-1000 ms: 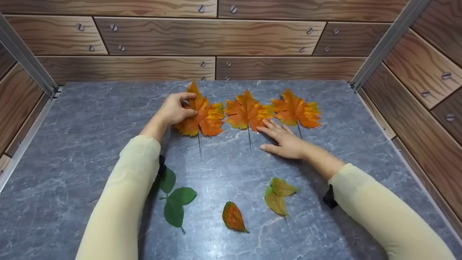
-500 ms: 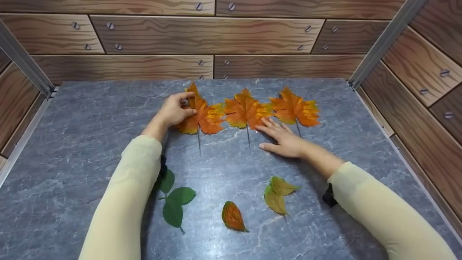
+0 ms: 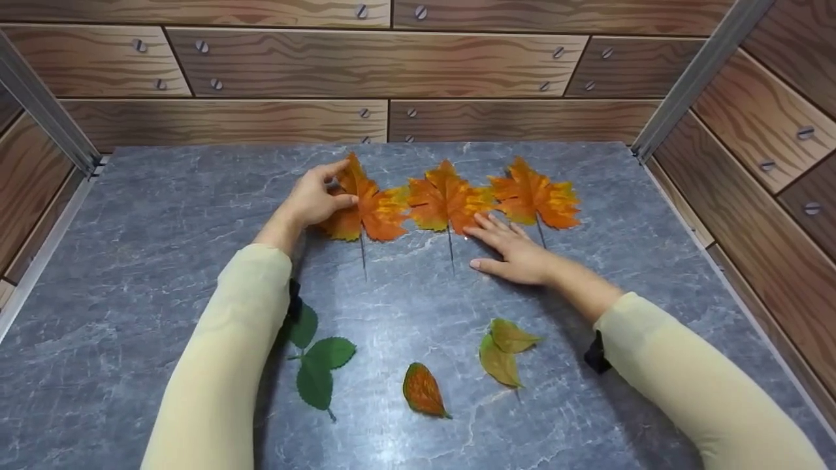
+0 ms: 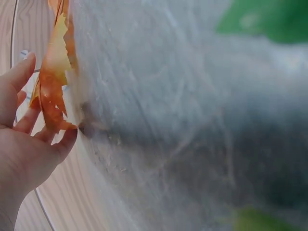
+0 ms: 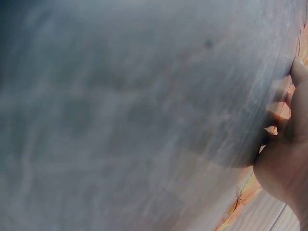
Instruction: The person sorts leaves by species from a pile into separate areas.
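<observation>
Three orange-and-yellow artificial maple leaves lie in a row near the table's far edge, their thin stems pointing toward me. My left hand (image 3: 315,197) holds the left edge of the left maple leaf (image 3: 382,212), thumb over its face and fingers curved about the edge. In the left wrist view this leaf (image 4: 54,79) is seen edge-on against the fingers. My right hand (image 3: 516,254) lies flat with fingers spread, its fingertips on the lower right edge of the middle maple leaf (image 3: 444,199). Just beyond it is the right maple leaf (image 3: 535,196).
Nearer to me lie a green three-leaf sprig (image 3: 317,378), partly behind the left sleeve, a single red-brown leaf (image 3: 423,390) and a yellow-green leaf pair (image 3: 501,359). Wood-patterned panels (image 3: 379,65) enclose the grey marbled table (image 3: 150,261) at the back and sides.
The left maple leaf has shifted slightly, its tip coming a little toward me. My left index finger has moved outward on its edge. The right hand stays in place.
</observation>
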Tool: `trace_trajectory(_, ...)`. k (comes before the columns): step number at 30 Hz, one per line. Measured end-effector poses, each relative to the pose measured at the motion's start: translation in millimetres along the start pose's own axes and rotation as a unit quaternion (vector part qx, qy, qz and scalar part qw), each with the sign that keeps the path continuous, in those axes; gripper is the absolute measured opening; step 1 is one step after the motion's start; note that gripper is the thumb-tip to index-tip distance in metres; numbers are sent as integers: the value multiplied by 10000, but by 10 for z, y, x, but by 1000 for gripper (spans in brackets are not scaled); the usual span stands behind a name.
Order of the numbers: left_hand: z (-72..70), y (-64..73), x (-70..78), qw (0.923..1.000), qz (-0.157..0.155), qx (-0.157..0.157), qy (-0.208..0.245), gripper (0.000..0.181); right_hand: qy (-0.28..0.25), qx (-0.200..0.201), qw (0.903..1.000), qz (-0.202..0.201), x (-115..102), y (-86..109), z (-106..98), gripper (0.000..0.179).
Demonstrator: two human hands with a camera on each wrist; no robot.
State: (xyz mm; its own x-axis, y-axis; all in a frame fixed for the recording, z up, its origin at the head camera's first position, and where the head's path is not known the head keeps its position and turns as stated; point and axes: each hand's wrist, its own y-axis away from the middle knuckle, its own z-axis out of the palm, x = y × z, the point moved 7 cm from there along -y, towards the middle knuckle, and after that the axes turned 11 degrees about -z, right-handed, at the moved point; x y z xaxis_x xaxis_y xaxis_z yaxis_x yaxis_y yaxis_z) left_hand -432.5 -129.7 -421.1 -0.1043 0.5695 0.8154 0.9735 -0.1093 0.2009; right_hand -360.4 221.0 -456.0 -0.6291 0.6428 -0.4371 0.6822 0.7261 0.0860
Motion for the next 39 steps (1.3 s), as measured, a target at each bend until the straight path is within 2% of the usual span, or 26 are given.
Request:
trace_trajectory(5, -51, 47, 36, 9999, 136, -66, 21, 74, -12, -8, 10000, -15, 2, -7, 8, 75)
trace_trajectory(13, -152, 142, 84, 9991, 87, 73, -421, 71, -22, 9, 10000, -39, 16, -4, 6, 76)
trace_trajectory(19, -246, 273, 95, 9999, -5, -82, -147, 70, -63, -49, 10000, 26, 18, -12, 10, 76)
trace_trajectory(23, -320, 398, 134, 9995, 161, -231, 157, 69, -38, -55, 10000, 43, 15, -12, 3, 75)
trace_trajectory(28, -412, 605, 157, 9978, 394, -377, 364, 62, -22, -45, 10000, -2, 12, -21, 0, 76)
trace_trajectory(33, -473, 907, 116, 9965, 512, -570, 327, 55, -19, -13, 10000, -41, 20, -20, -4, 76)
trace_trajectory(39, -505, 1367, -92, 9946, 701, -767, 41, 53, -34, -2, 10000, -47, 22, -10, -4, 76)
